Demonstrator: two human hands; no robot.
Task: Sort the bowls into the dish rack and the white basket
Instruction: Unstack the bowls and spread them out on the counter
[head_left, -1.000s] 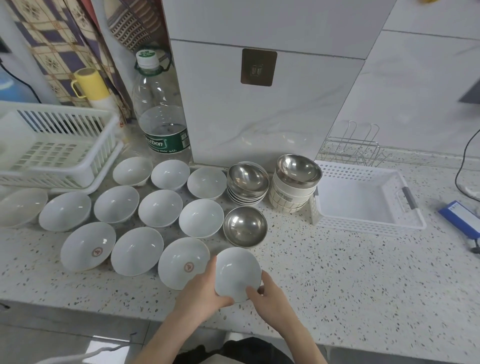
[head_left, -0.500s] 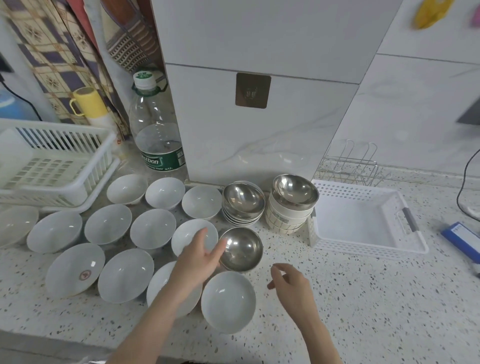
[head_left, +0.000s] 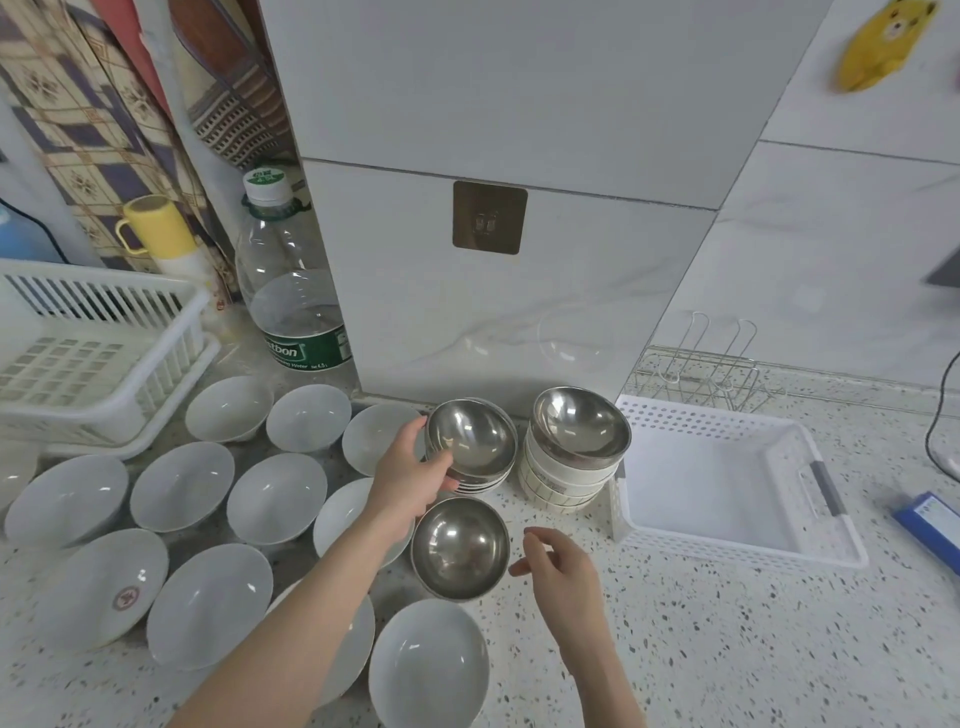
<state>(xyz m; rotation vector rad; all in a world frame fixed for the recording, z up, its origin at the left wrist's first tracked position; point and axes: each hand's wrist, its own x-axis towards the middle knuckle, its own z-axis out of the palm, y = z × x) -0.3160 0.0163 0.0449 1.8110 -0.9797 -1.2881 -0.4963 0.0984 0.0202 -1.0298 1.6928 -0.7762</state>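
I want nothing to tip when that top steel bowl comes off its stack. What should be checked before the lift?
1. Left hand grips the top steel bowl at its rim: ok.
2. Bowl free of the stack beneath: cannot tell.
3. Right hand free to help: ok, it holds nothing.
4. White basket has room: ok, nothing in it.
5. Single steel bowl sits close under the left hand, may get knocked: not ok.
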